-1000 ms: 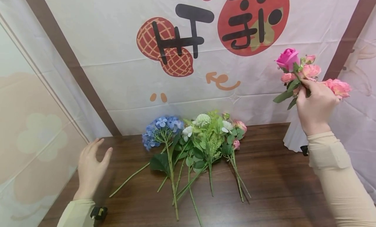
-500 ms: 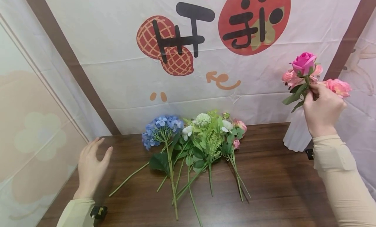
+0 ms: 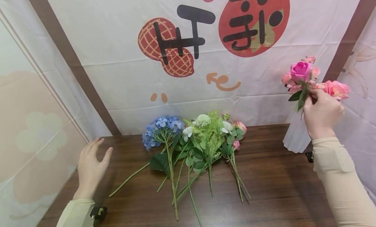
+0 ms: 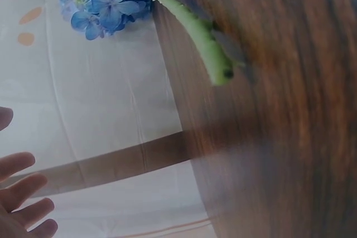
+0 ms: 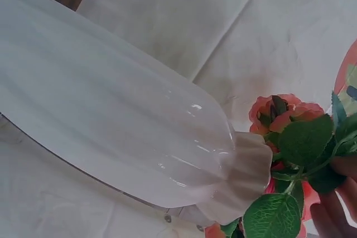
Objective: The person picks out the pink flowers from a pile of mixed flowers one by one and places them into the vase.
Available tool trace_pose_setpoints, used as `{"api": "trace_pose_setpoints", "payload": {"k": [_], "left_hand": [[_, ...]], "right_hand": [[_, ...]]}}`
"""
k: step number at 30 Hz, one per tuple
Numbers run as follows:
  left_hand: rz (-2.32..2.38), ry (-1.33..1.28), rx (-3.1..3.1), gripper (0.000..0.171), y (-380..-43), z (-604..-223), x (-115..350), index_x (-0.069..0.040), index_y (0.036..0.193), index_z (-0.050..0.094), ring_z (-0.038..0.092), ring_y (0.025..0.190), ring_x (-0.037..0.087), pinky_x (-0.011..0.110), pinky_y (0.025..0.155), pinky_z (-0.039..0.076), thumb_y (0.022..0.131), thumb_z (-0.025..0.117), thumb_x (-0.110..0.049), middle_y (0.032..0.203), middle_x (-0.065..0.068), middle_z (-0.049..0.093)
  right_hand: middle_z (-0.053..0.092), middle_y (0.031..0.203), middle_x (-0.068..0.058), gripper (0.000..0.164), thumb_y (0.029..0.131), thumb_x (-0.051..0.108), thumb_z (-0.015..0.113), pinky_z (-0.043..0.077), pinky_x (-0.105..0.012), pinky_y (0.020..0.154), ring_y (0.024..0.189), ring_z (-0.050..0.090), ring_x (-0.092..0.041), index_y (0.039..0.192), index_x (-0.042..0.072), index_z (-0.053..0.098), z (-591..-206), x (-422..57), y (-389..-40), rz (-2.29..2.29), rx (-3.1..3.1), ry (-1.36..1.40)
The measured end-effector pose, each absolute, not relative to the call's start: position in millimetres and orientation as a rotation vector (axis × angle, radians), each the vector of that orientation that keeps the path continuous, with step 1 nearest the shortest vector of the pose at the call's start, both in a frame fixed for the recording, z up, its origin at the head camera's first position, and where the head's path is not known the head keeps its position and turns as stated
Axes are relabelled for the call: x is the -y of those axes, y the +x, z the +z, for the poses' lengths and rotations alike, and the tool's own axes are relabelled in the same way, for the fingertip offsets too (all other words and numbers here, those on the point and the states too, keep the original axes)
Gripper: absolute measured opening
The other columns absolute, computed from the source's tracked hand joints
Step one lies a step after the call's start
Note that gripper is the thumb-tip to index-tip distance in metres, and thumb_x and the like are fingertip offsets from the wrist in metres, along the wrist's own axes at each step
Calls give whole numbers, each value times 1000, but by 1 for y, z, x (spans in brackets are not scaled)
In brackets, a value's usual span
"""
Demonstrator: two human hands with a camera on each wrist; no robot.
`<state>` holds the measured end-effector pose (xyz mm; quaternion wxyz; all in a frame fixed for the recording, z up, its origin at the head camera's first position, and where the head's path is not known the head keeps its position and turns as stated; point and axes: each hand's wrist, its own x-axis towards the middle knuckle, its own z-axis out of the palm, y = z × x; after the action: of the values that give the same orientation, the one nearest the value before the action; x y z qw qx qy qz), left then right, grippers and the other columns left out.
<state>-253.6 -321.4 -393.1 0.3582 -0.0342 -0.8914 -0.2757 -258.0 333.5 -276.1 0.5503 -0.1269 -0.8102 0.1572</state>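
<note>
My right hand (image 3: 323, 114) pinches the stem of a magenta rose (image 3: 301, 71) between thumb and fingers, just above the mouth of a white vase (image 3: 297, 134). Pink flowers (image 3: 337, 89) stand in the vase around the rose. In the right wrist view, green leaves (image 5: 304, 143) hang beside the vase's ruffled rim (image 5: 251, 168); the rose's lower stem cannot be seen. Over the table's left side, my left hand (image 3: 92, 166) has relaxed, spread fingers and holds nothing. The nearest thing to it is a cut green stem (image 3: 129, 179).
Several artificial stems lie mid-table: a blue hydrangea (image 3: 161, 130), a white pompom flower (image 3: 202, 120) with green sprigs (image 3: 210, 142), and small pink roses (image 3: 240, 126). A printed white cloth (image 3: 117, 73) hangs behind the wooden table (image 3: 273, 187).
My right hand has moved slightly right with the magenta rose, which has turned and now sits lower among the pink flowers. My left hand and the flowers on the table have stayed put.
</note>
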Motion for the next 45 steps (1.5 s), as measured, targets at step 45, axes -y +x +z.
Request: {"api": "trace_pose_setpoints", "payload": {"k": [45], "left_hand": [[-693,-103,2291,45,-251,-391,318,1,127,56,40,128,45,53,111,24,87,63,-20,135,23,52]], "right_hand": [[65,81,-25,28,90,31,62,29,-56,85,86,50,-43,97,8,75,-265,-337,-270,488,1728,-234]]}}
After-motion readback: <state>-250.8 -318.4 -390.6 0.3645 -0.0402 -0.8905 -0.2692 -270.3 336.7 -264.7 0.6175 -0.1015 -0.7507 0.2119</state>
